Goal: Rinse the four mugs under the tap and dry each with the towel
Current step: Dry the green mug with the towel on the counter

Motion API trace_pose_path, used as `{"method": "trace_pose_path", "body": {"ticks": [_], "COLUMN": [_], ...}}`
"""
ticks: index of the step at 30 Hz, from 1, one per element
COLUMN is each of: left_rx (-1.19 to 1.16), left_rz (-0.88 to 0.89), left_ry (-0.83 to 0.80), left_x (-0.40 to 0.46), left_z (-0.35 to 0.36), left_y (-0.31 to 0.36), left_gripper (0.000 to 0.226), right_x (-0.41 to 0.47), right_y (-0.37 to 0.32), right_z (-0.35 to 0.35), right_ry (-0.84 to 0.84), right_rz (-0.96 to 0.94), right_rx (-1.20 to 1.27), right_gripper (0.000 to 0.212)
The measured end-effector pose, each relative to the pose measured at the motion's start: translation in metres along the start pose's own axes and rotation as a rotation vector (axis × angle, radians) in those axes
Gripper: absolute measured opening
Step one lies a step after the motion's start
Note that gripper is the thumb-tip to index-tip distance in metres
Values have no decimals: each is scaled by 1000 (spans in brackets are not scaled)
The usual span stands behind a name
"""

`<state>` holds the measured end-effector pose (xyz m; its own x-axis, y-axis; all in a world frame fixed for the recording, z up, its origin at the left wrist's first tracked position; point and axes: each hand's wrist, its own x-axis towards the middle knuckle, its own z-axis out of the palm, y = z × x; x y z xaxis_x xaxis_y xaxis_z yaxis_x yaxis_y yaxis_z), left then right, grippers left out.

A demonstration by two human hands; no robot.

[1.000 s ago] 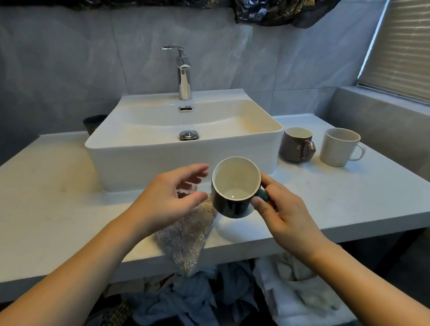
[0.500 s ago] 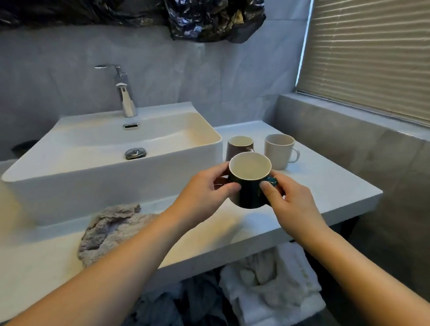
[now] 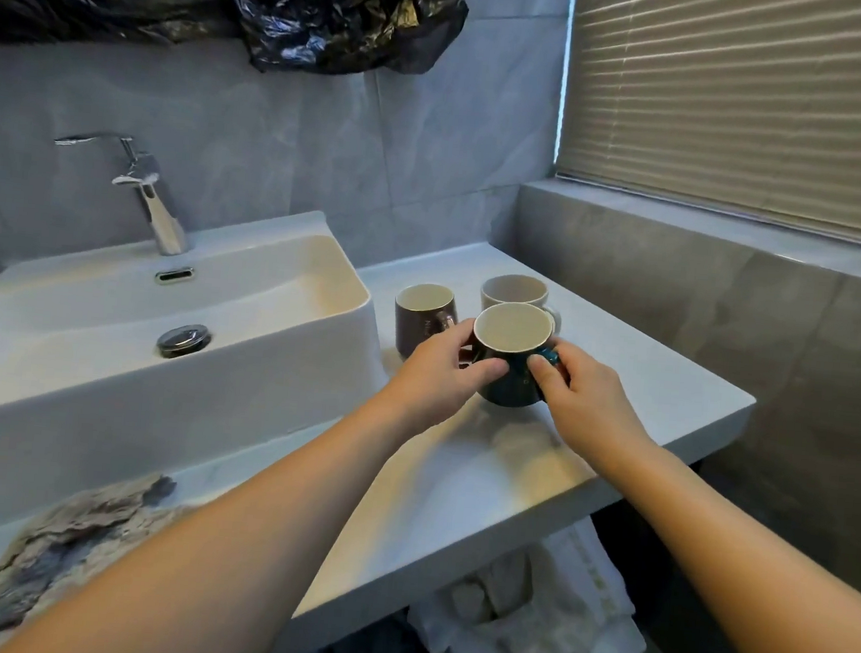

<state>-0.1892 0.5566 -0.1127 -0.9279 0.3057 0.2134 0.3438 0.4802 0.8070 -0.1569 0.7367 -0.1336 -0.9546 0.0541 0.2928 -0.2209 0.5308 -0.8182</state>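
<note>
A dark green mug with a pale inside sits at or just above the white counter, right of the sink. My left hand grips its left side with thumb and fingers. My right hand pinches its teal handle on the right. Behind it stand a brown mug and a white mug, both upright. The grey towel lies crumpled on the counter's front left edge, partly behind my left forearm. The chrome tap shows no running water.
A grey tiled ledge and window blinds close off the right. Black plastic sheeting hangs on the wall above. White towels and dark cloths lie under the counter.
Both hands have carried the green mug rightward and down to the counter beside the brown and white mugs. The towel was left behind at the front left.
</note>
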Motion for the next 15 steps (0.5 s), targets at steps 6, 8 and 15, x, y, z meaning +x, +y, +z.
{"method": "trace_pose_path", "body": {"ticks": [6,8,15], "left_rx": [16,32,34], "left_rz": [-19,-30,-64], "left_ry": [20,19,44], "left_x": [16,18,23], "left_z": [8,10,15], "left_y": [-10,-11,-17], "left_gripper": [42,41,42], "right_x": [11,12,18], "right_y": [11,13,18], "right_z": [4,4,10], "right_ry": [-6,-19,-15], "right_rz": [16,25,80], "right_rx": [21,16,-14], "right_gripper": [19,18,23]}}
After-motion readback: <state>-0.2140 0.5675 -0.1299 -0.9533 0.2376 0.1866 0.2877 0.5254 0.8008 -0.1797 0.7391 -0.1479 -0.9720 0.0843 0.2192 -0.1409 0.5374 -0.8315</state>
